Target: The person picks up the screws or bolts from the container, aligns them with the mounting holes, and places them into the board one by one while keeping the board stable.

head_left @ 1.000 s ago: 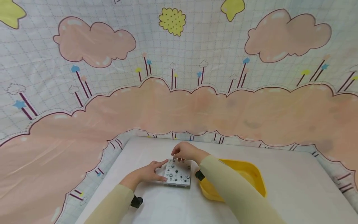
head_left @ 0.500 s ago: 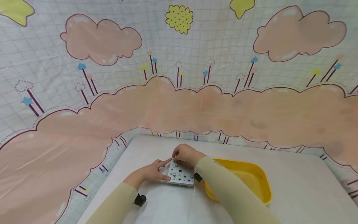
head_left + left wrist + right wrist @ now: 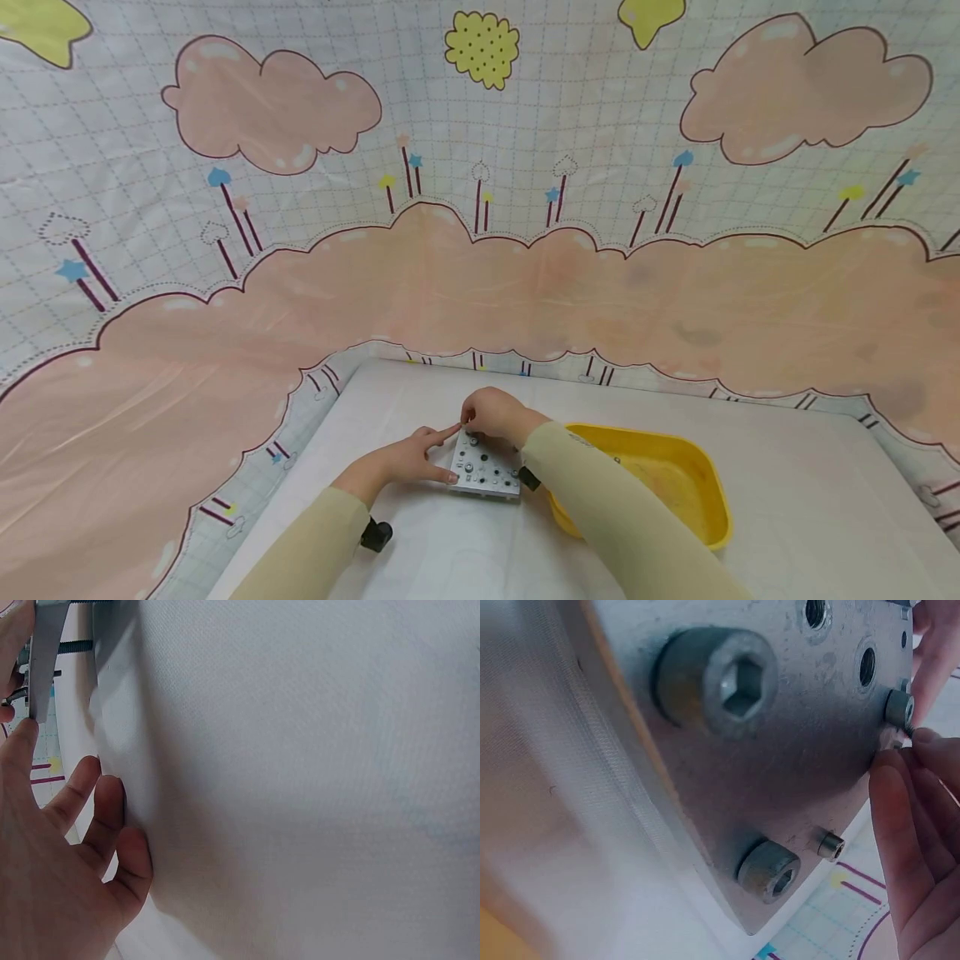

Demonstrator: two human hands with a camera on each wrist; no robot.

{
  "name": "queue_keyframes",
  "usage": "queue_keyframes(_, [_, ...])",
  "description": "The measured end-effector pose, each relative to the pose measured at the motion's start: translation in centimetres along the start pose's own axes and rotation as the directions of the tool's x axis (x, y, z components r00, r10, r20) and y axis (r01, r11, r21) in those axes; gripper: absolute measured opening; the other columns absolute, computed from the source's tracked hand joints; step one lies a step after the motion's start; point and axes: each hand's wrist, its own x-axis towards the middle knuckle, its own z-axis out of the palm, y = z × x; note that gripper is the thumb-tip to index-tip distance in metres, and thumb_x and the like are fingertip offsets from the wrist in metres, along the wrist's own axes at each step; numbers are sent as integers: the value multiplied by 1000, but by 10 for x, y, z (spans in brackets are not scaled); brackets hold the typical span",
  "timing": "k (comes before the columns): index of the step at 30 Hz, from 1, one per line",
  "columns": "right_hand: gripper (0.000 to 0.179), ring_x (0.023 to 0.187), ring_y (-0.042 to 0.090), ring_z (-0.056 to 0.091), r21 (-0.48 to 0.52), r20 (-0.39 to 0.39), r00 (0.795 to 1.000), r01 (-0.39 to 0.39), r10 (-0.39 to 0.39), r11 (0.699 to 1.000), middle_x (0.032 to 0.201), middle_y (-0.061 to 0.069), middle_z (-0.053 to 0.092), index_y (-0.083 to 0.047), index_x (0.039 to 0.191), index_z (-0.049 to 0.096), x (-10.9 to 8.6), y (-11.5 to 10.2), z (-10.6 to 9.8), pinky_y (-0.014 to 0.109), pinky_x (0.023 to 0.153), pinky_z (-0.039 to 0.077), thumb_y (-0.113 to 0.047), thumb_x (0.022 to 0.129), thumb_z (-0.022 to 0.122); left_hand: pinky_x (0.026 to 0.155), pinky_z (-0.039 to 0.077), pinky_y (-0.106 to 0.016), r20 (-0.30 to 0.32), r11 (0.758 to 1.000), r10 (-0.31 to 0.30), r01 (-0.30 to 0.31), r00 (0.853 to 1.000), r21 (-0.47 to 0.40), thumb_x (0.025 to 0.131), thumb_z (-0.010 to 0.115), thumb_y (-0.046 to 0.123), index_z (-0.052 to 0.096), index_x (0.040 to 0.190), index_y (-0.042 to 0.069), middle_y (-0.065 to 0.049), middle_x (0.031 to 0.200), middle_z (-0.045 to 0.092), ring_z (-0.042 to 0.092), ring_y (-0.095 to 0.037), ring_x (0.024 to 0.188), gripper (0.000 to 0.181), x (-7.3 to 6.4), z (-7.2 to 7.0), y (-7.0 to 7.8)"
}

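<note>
Metal plate (image 3: 780, 780) lies on the white desk (image 3: 825, 500), centre-left, just left of the yellow tray (image 3: 678, 475). Face studded with socket-head screws and open holes. From the right wrist: large socket-head bolt (image 3: 690, 679) standing proud near one edge, second bolt (image 3: 769, 871) toward a corner, slim screw (image 3: 831, 846) just beside it; two threaded holes (image 3: 867, 666) farther along. From the left wrist, a threaded shank (image 3: 75, 646) juts from the underside.

Hands: right hand (image 3: 495, 412) over the far-left corner of the plate, thumb and fingertips pinching a small metal part (image 3: 15, 696), mostly hidden by the fingers; type cannot be told. Another socket-head bolt (image 3: 899, 709) right by those fingertips. Left hand (image 3: 401, 462) spread along the plate's left side, grasping nothing: index tip at the far corner, thumb at the near one, other fingers loosely bent.

Both sleeves (image 3: 622, 512) pale yellow-green; black device (image 3: 377, 535) at each wrist. Right forearm crosses above the tray's left part; small bit (image 3: 617, 459) visible in the tray beside the sleeve, too small to identify.

Behind: printed cloth (image 3: 525, 292), pink clouds, yellow shapes, blue stars.
</note>
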Motion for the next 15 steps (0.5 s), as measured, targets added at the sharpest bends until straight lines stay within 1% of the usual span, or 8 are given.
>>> queue_keyframes(8, [8, 78, 9, 55, -118, -2, 999, 32, -32, 993, 82, -10, 62, -21, 89, 74, -4, -8, 0, 28, 79, 50, -17, 94, 69, 103, 41, -56, -5, 1000, 6, -6, 1000, -5, 76, 82, 52, 35, 155, 33, -8, 141, 43, 53, -28, 118, 94, -2, 1, 0])
queue_keyframes(11, [7, 79, 9, 55, -130, -1, 999, 33, -34, 991, 83, -10, 62, -21, 91, 75, -5, -9, 0, 28, 79, 50, -18, 94, 70, 103, 41, -55, -3, 1000, 3, -3, 1000, -2, 76, 81, 53, 35, 155, 32, -7, 141, 43, 53, -27, 116, 94, -1, 1, 0])
queue_keyframes(15, [5, 78, 9, 55, -121, 0, 1000, 30, -30, 992, 84, -9, 61, -21, 94, 75, -6, -9, -1, 27, 77, 49, -18, 93, 70, 103, 41, -57, 0, 1000, -7, 7, 1000, -13, 76, 82, 52, 35, 155, 33, -8, 141, 43, 52, -29, 118, 94, -2, 0, 1])
